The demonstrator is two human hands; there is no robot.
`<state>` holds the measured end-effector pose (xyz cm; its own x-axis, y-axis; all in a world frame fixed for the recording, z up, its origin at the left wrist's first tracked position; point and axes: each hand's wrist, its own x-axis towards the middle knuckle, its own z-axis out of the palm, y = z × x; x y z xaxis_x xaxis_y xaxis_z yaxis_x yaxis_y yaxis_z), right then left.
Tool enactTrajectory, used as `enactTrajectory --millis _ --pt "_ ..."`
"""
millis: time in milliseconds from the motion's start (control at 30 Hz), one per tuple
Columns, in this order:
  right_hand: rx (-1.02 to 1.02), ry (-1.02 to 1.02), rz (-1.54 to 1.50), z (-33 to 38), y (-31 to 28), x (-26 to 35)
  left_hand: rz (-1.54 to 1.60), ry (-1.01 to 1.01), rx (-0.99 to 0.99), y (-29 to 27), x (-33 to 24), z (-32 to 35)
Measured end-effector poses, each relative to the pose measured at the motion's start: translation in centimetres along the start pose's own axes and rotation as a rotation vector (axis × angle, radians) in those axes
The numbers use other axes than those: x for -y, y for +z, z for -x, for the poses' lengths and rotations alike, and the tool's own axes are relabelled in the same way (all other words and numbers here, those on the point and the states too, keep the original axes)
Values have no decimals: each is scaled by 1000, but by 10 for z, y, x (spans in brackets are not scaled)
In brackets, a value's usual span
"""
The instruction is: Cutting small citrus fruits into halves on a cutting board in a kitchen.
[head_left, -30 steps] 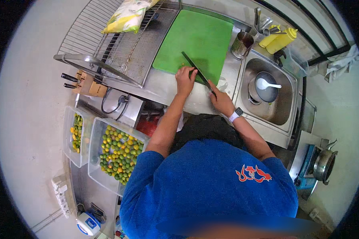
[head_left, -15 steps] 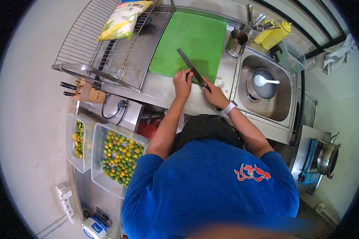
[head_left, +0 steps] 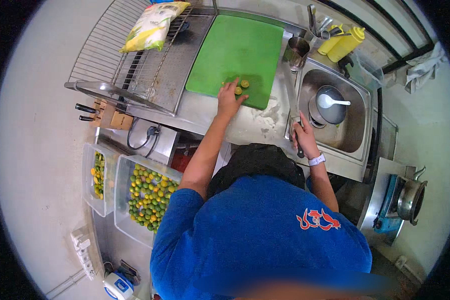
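My left hand (head_left: 228, 102) rests at the near edge of the green cutting board (head_left: 232, 45), thumb and fingers apart. Right beside its fingertips lie two cut calamansi halves (head_left: 245, 83), their pale yellow faces up; whether the fingers touch them I cannot tell. In my right hand (head_left: 306, 140) a long kitchen knife (head_left: 290, 92) is gripped by its dark handle. Its blade points away from me, off the board, along the left rim of the sink.
To the left, a clear plastic tub (head_left: 122, 220) holds whole calamansi; a narrower tub (head_left: 107, 200) holds cut pieces. A wire rack (head_left: 105, 45) carries a bag (head_left: 152, 30). On the right, a pot (head_left: 335, 115) with a white spoon sits in the sink (head_left: 352, 142). A metal cup (head_left: 296, 52) stands behind.
My right hand has swung right with the knife, from over the board to the sink's left rim. Two cut calamansi halves now show by my left hand, whose fingers have spread.
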<state>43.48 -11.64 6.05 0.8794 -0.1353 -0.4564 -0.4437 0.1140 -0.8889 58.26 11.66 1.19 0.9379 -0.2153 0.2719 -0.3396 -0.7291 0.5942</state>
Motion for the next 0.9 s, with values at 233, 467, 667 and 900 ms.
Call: enactTrajectory --millis 233,467,667,900 --pt "-5 23 10 7 0 -9 -11 -33 175 0 -12 -23" --pt "56 -1 46 2 10 -8 37 -146 148 -1 -3 -19" --pt "57 24 101 0 12 -10 172 -120 55 -26 1 4" --pt "114 -63 146 -13 7 -9 496 -313 77 -168 16 75"
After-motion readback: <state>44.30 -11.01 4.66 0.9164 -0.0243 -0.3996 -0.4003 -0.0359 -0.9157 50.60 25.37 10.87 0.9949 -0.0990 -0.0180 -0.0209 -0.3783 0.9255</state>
